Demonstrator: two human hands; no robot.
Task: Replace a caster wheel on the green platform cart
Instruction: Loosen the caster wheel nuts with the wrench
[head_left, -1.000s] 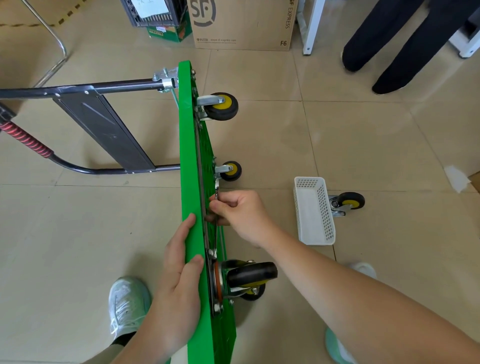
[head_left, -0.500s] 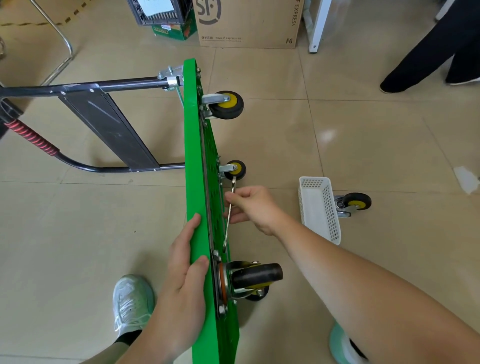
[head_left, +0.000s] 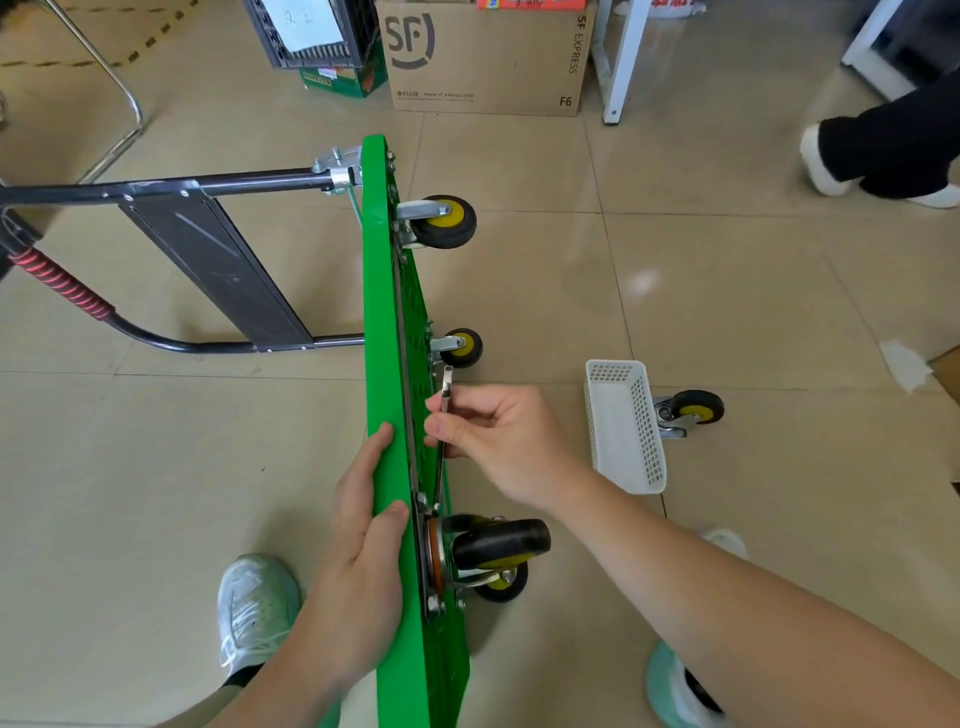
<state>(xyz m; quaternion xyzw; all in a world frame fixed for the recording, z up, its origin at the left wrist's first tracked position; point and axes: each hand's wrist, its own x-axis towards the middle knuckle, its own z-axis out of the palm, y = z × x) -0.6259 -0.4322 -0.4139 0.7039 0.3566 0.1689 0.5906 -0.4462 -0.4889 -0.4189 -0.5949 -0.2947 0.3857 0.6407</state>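
The green platform cart (head_left: 382, 322) stands on its long edge on the tiled floor, underside facing right, black folding handle (head_left: 208, 260) lying out to the left. My left hand (head_left: 363, 551) grips the cart's upper edge. My right hand (head_left: 498, 441) pinches a slim metal wrench (head_left: 445, 415) that runs along the underside down to the mounting plate of the near caster wheel (head_left: 498, 543). Two more black-and-yellow casters (head_left: 447, 221) (head_left: 462, 347) stick out farther along. A loose caster wheel (head_left: 688, 410) lies on the floor behind the white basket (head_left: 626, 431).
A cardboard box (head_left: 483, 57), a dark crate (head_left: 306, 31) and a white table leg (head_left: 621, 62) stand at the back. A person's dark trouser legs and white shoes (head_left: 883, 150) are at the right. My two shoes (head_left: 254, 608) (head_left: 680, 686) flank the cart. A chrome tube frame (head_left: 111, 88) is at far left.
My right hand has swung the wrench's free end up and away from the near caster along the underside. The person at the right has stepped farther right. My left hand keeps its hold.
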